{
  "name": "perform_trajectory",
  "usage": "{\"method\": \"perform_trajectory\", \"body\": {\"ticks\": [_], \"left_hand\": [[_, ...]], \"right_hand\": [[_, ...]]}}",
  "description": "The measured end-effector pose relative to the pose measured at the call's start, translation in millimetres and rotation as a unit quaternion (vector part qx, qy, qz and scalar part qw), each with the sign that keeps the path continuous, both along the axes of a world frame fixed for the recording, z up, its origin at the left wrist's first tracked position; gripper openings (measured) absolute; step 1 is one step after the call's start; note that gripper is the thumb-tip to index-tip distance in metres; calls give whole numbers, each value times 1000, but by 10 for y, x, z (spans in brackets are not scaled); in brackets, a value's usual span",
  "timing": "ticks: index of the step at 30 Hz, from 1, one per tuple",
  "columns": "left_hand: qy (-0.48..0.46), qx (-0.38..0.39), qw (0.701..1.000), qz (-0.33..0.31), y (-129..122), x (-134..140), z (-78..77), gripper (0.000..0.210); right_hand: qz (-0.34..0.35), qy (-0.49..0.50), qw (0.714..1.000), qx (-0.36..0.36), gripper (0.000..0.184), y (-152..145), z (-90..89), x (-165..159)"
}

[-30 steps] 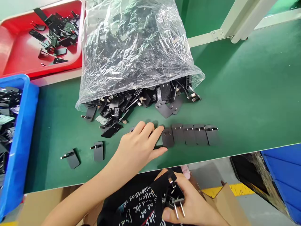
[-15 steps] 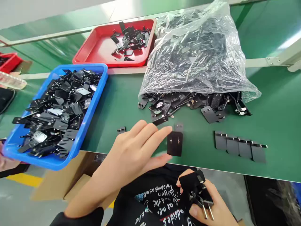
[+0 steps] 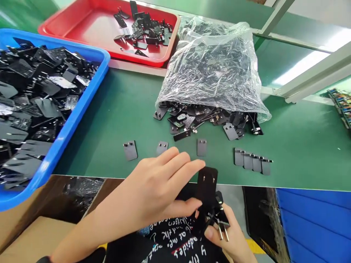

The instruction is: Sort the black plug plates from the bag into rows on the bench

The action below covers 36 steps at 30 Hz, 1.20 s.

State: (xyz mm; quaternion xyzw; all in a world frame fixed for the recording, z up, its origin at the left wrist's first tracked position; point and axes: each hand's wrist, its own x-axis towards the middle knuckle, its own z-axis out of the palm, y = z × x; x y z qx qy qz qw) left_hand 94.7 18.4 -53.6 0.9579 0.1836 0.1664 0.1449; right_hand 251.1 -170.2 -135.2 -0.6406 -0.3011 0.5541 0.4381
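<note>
Between the thumb and fingertips of my left hand is a black plug plate with two small metal pins, held upright past the table's front edge. Just below it, my right hand is closed around a bunch of black plug plates whose metal pins point outward and down. The left hand's plate is close to this bunch; whether they touch I cannot tell. On the table near my left hand lie single plates: one to the left, one partly behind my knuckles and one farther right.
Several overlapping plates lie in a row at the right. A clear plastic bag spills loose plates onto the green table. A blue bin full of plates stands left, a red tray behind it.
My left hand has carried its plate off the tabletop, down to just above the bunch in my right hand. The camera view has shifted, uncovering single plates on the table.
</note>
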Motion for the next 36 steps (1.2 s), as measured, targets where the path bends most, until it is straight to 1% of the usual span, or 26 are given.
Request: {"method": "perform_trajectory", "body": {"ticks": [1,3,5,6,8,10,12,14,15,16,17,19,21,23,25,26,28,29,30,31,32,33,34,36], "left_hand": [[-3,-19,1000,-10,-26,-21,-21,35],[-2,-58,998,-24,-65,-69,-77,36],[-1,-81,996,-29,-74,-119,-151,37],[-1,-83,996,-28,-68,-142,-192,38],[4,-74,997,-23,-46,-175,-276,38],[20,-59,998,-20,-35,-179,-347,36],[31,-45,998,-25,-47,-148,-398,27],[26,-39,998,-38,-79,-74,-437,12],[18,-40,998,-45,-96,-22,-461,6],[4,-45,998,-48,-110,40,-491,4],[-12,-54,997,-45,-116,110,-528,7],[-51,-81,995,-28,-96,255,-612,12],[-83,-106,991,-8,-24,365,-672,12],[-112,-129,985,26,83,369,-663,10],[-122,-190,972,70,174,226,-580,11],[-110,-243,961,74,191,106,-526,14],[-34,-370,928,34,132,-183,-455,20],[26,-423,906,6,51,-325,-467,22],[96,-450,888,-7,-57,-449,-526,20],[170,-445,879,20,-183,-545,-633,18],[236,-408,878,81,-314,-605,-785,20],[291,-347,881,137,-439,-627,-968,26],[339,-280,882,172,-547,-612,-1162,32],[364,-247,881,176,-695,-508,-1511,34]], "right_hand": [[-6,-30,1000,-2,57,59,51,-3],[11,-68,998,15,41,212,165,1],[39,-68,996,44,28,372,272,23],[53,-64,995,56,25,440,316,40],[76,-63,993,71,25,535,372,75],[97,-66,990,84,26,578,387,100],[118,-70,986,94,27,594,375,114],[128,-77,984,97,26,614,349,125],[126,-78,984,95,26,633,334,135],[118,-77,986,93,26,660,318,149],[105,-73,987,92,27,694,303,167],[72,-54,991,95,27,772,274,212],[35,-31,994,98,24,833,244,265],[6,-15,996,90,22,843,208,322],[-14,-3,997,82,23,797,152,394],[-32,3,996,85,25,763,115,437],[-68,29,992,106,31,692,33,529],[-76,47,989,120,34,662,-4,573],[-73,64,986,136,35,637,-32,611],[-62,79,983,153,35,615,-50,642],[-45,89,981,169,35,593,-56,663],[-32,94,978,184,35,568,-53,671],[-28,93,976,196,35,537,-43,666],[-46,74,977,195,36,452,-10,619]]}}
